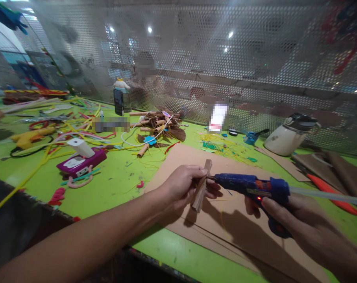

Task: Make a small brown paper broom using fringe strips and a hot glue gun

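Observation:
My left hand [182, 184] pinches a narrow rolled strip of brown, ridged material [199, 195] and holds it slanting above a sheet of brown cardboard [178, 161]. In my right hand [299, 216] is a blue hot glue gun [246, 184], gripped by its handle, with a small red light glowing on its side. The gun's nozzle tip touches or nearly touches the strip beside my left fingertips. A long translucent glue stick [326, 195] sticks out of the back of the gun. My left fingers behind the strip are partly hidden.
A pile of brown paper pieces [163, 125] lies behind the cardboard. To the left are a purple power strip [80, 162], a yellow glue gun [33, 136] and tangled cords. A kettle [289, 135] and an orange-handled tool [333, 194] lie right. Perforated metal [178, 47] stands behind.

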### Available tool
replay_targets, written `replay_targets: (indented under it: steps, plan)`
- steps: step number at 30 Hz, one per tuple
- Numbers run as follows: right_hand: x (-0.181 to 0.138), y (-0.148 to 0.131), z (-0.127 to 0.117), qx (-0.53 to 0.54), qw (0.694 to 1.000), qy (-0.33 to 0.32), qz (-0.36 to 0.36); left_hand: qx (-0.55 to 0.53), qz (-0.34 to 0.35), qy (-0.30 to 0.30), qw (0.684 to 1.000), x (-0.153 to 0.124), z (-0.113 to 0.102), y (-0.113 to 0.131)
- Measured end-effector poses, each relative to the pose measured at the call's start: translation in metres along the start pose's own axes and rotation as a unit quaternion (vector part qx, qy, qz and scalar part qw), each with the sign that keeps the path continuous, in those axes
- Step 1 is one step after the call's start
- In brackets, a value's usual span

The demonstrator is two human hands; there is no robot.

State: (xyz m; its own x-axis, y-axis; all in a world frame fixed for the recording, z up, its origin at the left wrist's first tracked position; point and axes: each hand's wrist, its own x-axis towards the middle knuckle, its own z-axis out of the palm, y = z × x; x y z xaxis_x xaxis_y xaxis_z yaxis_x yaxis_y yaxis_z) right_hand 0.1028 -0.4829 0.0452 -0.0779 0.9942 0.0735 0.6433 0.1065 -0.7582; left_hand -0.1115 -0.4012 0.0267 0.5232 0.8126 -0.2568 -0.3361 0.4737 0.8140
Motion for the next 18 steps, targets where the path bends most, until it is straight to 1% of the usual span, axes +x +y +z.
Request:
replay_targets:
  steps: [3, 7, 11, 14, 18]
  plan:
    - [-0.003, 0.0, 0.002, -0.005, 1.0, 0.016, 0.016, -0.015, 0.007, 0.001, 1.0, 0.0, -0.001, -0.001]
    - [-0.006, -0.003, 0.003, 0.001, 1.0, 0.007, 0.014, -0.032, 0.02, 0.005, 0.999, 0.0, -0.001, -0.001]
    - [-0.004, -0.004, 0.001, 0.001, 1.0, -0.002, 0.014, -0.026, 0.01, 0.006, 1.0, -0.001, 0.001, 0.001]
    - [0.001, 0.001, -0.003, -0.021, 1.0, 0.003, -0.003, -0.006, -0.003, 0.011, 1.0, -0.003, 0.003, 0.003]
    - [0.004, 0.017, -0.011, -0.014, 0.999, -0.043, -0.021, 0.016, 0.0, 0.011, 1.0, -0.004, 0.003, 0.005]
